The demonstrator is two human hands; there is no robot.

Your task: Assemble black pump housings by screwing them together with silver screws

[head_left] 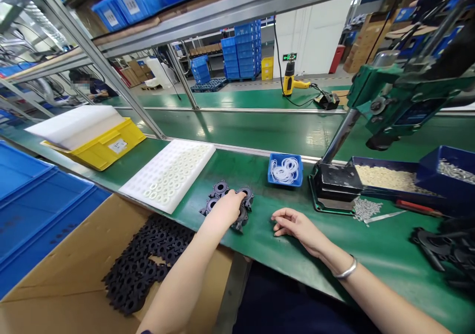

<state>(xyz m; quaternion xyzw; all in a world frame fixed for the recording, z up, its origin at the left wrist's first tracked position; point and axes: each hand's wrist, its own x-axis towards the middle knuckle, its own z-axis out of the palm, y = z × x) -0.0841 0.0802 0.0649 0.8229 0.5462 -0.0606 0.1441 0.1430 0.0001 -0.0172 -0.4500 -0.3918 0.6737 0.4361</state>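
My left hand (230,207) reaches over a small group of black plastic housings with round holes (220,188) on the green bench. Its fingers are closed on the black housing at the group's right side (246,193); the hand partly hides the others. To the right, my right hand (293,226) rests just over the bench surface with fingers loosely bent and apart, nothing in it. A blue bin of white rubber rings (285,169) sits beyond and between the hands. A white foam tray (129,188) holding rows of pale rings (178,173) lies to the left.
A cardboard box (85,255) full of black housings (129,279) stands below the bench edge. On the right are a green press (393,96), a bin of beige parts (393,178), loose small metal pieces (366,209) and a red-handled tool (419,207). A yellow bin (104,148) stands left.
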